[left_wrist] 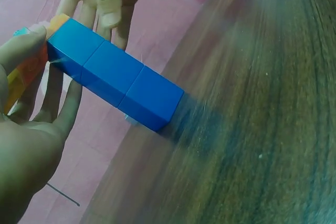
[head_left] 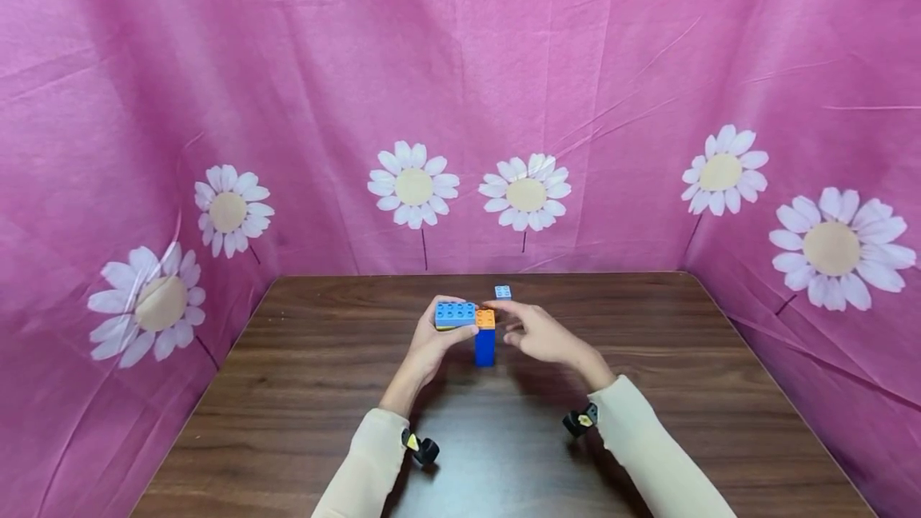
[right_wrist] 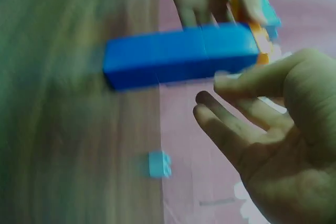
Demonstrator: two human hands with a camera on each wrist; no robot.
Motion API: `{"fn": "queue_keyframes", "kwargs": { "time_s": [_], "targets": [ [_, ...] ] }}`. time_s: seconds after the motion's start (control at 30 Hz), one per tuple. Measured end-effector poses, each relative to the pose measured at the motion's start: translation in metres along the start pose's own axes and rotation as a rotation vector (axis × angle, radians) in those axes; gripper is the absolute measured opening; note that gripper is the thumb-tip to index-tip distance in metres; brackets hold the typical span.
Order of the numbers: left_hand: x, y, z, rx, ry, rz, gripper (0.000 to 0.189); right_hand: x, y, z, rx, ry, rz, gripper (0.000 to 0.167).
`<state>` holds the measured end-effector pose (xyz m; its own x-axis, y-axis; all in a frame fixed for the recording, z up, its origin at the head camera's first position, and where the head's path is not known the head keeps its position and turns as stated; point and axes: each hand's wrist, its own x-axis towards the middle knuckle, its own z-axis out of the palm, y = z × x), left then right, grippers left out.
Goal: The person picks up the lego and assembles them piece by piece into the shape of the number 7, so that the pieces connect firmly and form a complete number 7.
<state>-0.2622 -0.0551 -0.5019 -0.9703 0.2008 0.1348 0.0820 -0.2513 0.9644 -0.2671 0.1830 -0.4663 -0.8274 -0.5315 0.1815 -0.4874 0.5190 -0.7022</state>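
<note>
A tower of three dark blue toy building bricks (head_left: pixel 485 348) stands upright on the table, topped by an orange brick (head_left: pixel 485 320). Level with the top, a longer light blue brick (head_left: pixel 456 313) juts out to the left, with yellow showing under it. My left hand (head_left: pixel 430 345) grips this upper part, its thumb in front by the orange brick and its fingers behind. On the other side, my right hand (head_left: pixel 544 336) has its index finger stretched to the orange brick's far edge. Whether that finger touches is unclear. Its other fingers are loosely bent.
A small light blue brick (head_left: pixel 503 292) lies farther back on the brown wooden table (head_left: pixel 324 390), behind the tower. Pink cloth (head_left: pixel 468 86) printed with white daisies hangs around the table's back and sides.
</note>
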Motion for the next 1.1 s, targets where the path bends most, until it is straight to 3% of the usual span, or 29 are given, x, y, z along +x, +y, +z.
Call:
{"fn": "queue_keyframes", "kwargs": {
  "time_s": [0.23,0.6,0.83,1.1],
  "targets": [
    [0.001,-0.003,-0.001,0.103,-0.009,0.009,0.052,0.015,0.030,-0.026,-0.070,0.133,0.078,0.045],
    [-0.003,-0.003,0.000,0.180,-0.014,-0.003,0.054,0.047,0.066,-0.014,-0.203,0.140,0.171,0.044],
    [-0.002,-0.002,0.001,0.157,-0.027,0.014,0.051,0.056,0.076,-0.003,-0.311,0.078,0.173,0.048],
    [-0.003,0.000,0.001,0.060,-0.039,0.039,0.045,0.052,0.073,0.008,-0.394,0.126,0.193,0.018]
  ]
}}
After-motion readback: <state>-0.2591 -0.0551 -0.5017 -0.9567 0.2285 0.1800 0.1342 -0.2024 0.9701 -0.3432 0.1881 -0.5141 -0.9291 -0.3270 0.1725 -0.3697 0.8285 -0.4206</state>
